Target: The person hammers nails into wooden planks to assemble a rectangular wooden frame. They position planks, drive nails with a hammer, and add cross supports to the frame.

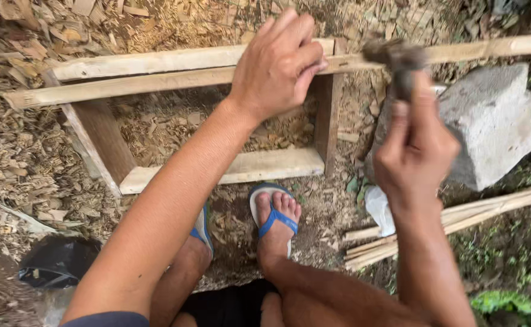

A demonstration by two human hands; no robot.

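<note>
1. Frame [217,172]: a rectangular wooden frame lies on ground covered with wood chips [17,151]. Its near board, left board and right upright are already set together as a box shape. Whether these joints are nailed cannot be told.
2. Slat [126,85]: a long thin slat lies across the top of the frame, running from the left end past the right upright toward the upper right edge of view. A second board lies just behind it.
3. Left hand [280,63]: the fingers are curled down and closed on the slat, just left of the right upright, pressing it in place. Any nail under the fingers is hidden.
4. Right hand [414,145]: clamped around the handle of a hammer [399,60], head raised and blurred, above the slat just right of the upright.
5. Judged stage: the frame body is assembled; fixing the slat at the right upright appears to be in hand. The slat's left end shows no visible fastening, so that joint likely remains.
6. Surroundings: a grey stone block [495,121] sits to the right; spare slats [459,218] lie near it; both feet in blue sandals [274,218] stand just before the frame.
</note>
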